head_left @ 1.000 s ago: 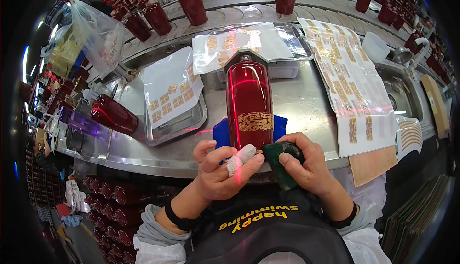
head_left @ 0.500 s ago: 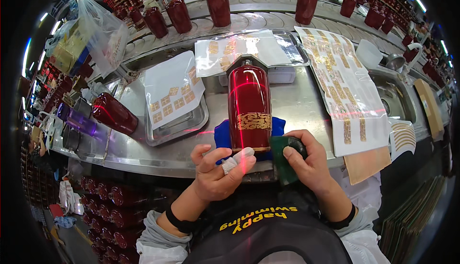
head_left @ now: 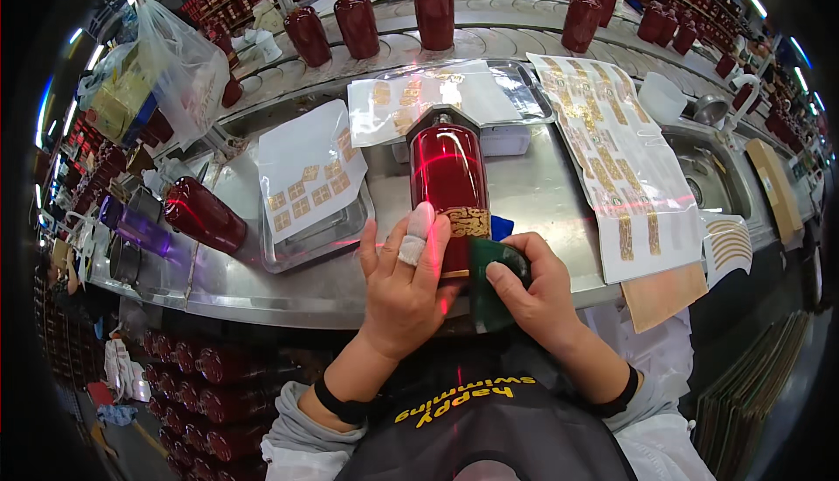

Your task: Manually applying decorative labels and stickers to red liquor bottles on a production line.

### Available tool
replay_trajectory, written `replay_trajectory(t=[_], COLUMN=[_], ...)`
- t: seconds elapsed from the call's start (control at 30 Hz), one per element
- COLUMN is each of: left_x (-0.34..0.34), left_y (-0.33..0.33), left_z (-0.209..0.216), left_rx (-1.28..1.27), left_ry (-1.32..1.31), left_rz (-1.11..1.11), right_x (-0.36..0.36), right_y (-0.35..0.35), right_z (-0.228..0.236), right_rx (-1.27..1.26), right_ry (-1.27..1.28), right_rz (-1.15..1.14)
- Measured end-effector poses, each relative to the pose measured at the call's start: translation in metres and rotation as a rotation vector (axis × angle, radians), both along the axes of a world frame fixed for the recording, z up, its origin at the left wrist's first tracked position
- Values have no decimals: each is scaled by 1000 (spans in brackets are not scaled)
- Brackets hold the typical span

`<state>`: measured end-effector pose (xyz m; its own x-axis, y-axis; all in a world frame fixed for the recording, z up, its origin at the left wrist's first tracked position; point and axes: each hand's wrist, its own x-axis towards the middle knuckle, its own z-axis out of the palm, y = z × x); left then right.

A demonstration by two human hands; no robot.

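Observation:
A glossy dark red bottle [head_left: 447, 171] lies on the bench with its neck away from me, in a dark angular rest [head_left: 418, 123]. A gold patterned band [head_left: 469, 222] runs round its lower part. My left hand [head_left: 404, 284] lies against the bottle's lower left side, fingers stretched out, with white wrapping [head_left: 411, 251] on one finger. In my right hand [head_left: 537, 284] is a dark green flat scraper [head_left: 491, 300], gripped between thumb and fingers, its edge by the bottle's lower right. A blue cloth [head_left: 501, 228] shows partly beside the bottle.
Gold decal sheets lie left [head_left: 293, 145], behind the bottle [head_left: 376, 123] and right [head_left: 581, 153]. Another red bottle [head_left: 205, 214] lies at left. Several bottles stand on the conveyor [head_left: 489, 40] beyond. A metal tray [head_left: 363, 236] is under the left sheet; a sink [head_left: 699, 166] is at right.
My left hand has moved up onto the bottle's side, its fingers straighter. My right hand with the scraper has shifted left toward the bottle. Bottles on the conveyor have moved right.

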<state>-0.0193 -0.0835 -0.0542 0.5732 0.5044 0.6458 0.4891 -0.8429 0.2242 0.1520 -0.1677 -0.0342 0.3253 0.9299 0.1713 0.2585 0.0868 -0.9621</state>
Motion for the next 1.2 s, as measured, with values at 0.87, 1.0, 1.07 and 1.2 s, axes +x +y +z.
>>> replay_trajectory(t=[0.87, 1.0, 1.07, 1.2], left_x=[-3, -6, -5, 0], left_y=[18, 17, 16, 9], left_z=[-15, -9, -1, 8], left_rx=[-236, -263, -106, 39], left_ry=[-241, -201, -102, 49], left_rz=[-181, -131, -85, -22], right_x=[11, 15, 17, 20], right_y=[0, -1, -1, -2], right_z=[-11, -14, -15, -15], right_rx=[3, -30, -34, -56], right_ry=[-7, 64, 90, 263], right_rz=[37, 49, 26, 11])
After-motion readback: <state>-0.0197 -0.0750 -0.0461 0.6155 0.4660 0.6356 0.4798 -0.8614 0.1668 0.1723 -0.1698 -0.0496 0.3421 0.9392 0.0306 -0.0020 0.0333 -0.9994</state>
